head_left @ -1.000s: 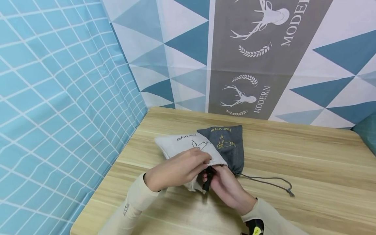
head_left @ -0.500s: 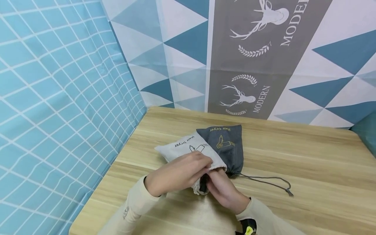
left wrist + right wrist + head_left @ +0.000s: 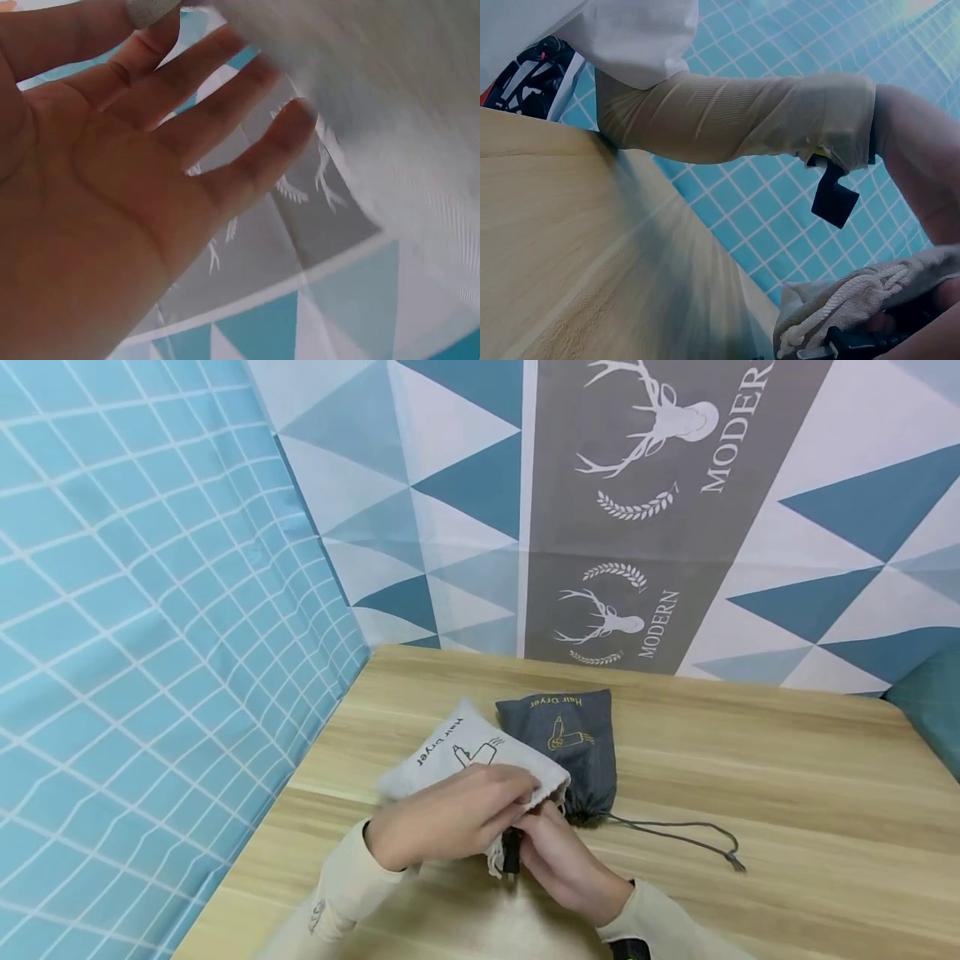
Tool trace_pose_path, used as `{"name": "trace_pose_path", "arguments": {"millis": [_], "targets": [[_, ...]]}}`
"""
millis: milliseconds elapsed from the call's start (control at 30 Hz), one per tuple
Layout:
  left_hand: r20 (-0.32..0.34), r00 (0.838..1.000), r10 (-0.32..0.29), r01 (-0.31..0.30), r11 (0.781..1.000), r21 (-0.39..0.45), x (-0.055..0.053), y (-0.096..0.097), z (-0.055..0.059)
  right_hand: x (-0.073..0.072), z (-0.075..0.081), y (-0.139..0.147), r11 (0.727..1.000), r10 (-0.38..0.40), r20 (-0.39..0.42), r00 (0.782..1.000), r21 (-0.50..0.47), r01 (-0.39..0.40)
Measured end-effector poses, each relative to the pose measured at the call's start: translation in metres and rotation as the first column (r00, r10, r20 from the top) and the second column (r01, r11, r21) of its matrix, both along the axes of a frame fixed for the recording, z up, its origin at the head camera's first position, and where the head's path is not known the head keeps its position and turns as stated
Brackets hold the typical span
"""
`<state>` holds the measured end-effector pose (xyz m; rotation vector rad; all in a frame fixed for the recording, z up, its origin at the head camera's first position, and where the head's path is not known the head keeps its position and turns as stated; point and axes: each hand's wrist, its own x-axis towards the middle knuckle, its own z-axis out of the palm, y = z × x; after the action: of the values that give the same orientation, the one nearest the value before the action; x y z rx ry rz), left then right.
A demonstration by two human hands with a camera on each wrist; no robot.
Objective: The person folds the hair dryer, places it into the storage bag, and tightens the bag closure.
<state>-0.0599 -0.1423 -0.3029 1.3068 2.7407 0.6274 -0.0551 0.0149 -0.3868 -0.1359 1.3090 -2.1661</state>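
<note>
A white cloth drawstring bag, printed "Hair Dryer" with a dryer outline, lies slanted on the table. My left hand pinches its mouth's edge; in the left wrist view the thumb and index finger hold the pale cloth while the other fingers spread out. My right hand is at the bag's mouth, its fingertips partly hidden inside. Its fingers are curled about a black power plug, whose metal prongs stick out of the opening. The right wrist view shows the plug beside the twisted white drawstring.
A dark grey "Hair Dryer" drawstring bag lies partly under the white one, its grey cord trailing right across the wooden table. Blue gridded cloth hangs along the left edge; a patterned cloth covers the back.
The white bag has turned, its far end now pointing further left and toward me. The plug dipped out of sight behind the left hand, then its prongs showed again. Both hands stayed at the mouth.
</note>
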Motion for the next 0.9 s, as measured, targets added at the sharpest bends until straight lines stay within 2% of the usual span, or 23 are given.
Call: {"name": "trace_pose_path", "arguments": {"millis": [100, 167, 300, 433, 533, 633, 733, 833, 900], "targets": [[0.062, 0.997, -0.047, 0.047, 0.999, 0.005, 0.001, -0.001, 0.0, 0.0, -0.003, 0.001, 1.0, -0.003, 0.001, 1.0, -0.011, 0.003], [0.084, 0.995, -0.05, 0.049, 0.999, 0.012, -0.001, -0.002, 0.001, -0.001, -0.005, 0.002, 1.0, -0.017, -0.003, 1.0, -0.013, 0.017], [0.109, 0.994, -0.007, 0.007, 1.0, -0.001, -0.005, -0.004, 0.003, -0.005, -0.008, 0.008, 1.0, -0.015, 0.019, 1.0, -0.001, 0.015], [0.143, 0.988, 0.058, -0.047, 0.996, -0.078, -0.008, -0.006, 0.001, -0.006, -0.01, 0.021, 0.998, 0.069, 0.035, 0.997, 0.01, -0.069], [0.19, 0.978, 0.083, -0.062, 0.992, -0.113, -0.009, -0.007, -0.002, -0.005, -0.009, 0.031, 0.992, 0.117, 0.0, 0.993, 0.035, -0.117], [0.231, 0.971, 0.062, -0.037, 0.993, -0.111, -0.011, -0.005, -0.006, -0.004, -0.011, 0.04, 0.986, 0.136, -0.075, 0.988, 0.106, -0.127], [0.239, 0.97, 0.043, -0.016, 0.994, -0.113, -0.011, -0.002, -0.012, 0.0, -0.016, 0.048, 0.969, 0.141, -0.181, 0.973, 0.224, -0.099], [0.22, 0.974, 0.053, -0.025, 0.992, -0.126, -0.009, 0.001, -0.017, 0.005, -0.025, 0.054, 0.936, 0.163, -0.303, 0.939, 0.347, -0.05], [0.197, 0.978, 0.064, -0.038, 0.99, -0.136, -0.007, 0.003, -0.019, 0.007, -0.031, 0.056, 0.9, 0.205, -0.395, 0.896, 0.436, -0.014]]}}
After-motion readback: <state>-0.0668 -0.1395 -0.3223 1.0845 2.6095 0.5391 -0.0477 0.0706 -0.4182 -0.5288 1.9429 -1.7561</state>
